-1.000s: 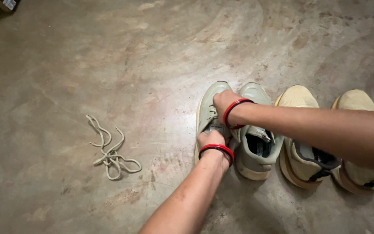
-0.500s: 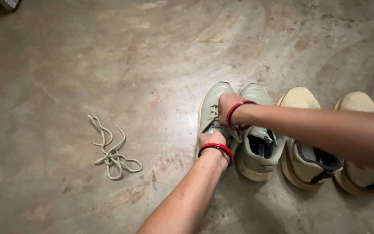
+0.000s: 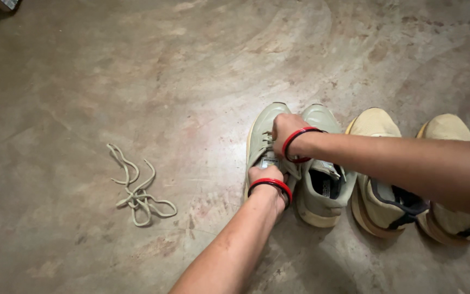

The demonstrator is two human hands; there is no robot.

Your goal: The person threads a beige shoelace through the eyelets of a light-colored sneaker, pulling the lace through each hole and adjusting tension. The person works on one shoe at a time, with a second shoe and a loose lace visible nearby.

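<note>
Two pale green sneakers stand side by side on a concrete floor. My left hand (image 3: 265, 175) grips the heel end and tongue of the left green sneaker (image 3: 263, 136). My right hand (image 3: 282, 130) reaches across and is closed on that shoe's laces near the middle. Both wrists wear red and black bangles. The right green sneaker (image 3: 322, 190) stands open with no lace showing, partly under my right forearm.
A loose pale shoelace (image 3: 137, 188) lies tangled on the floor to the left. A pair of tan sneakers (image 3: 379, 163) with dark collars stands to the right of the green pair. A box corner (image 3: 4, 4) shows at the top left.
Both hands stay on the left green sneaker; my left hand has shifted slightly up toward the tongue. The view has barely moved.
</note>
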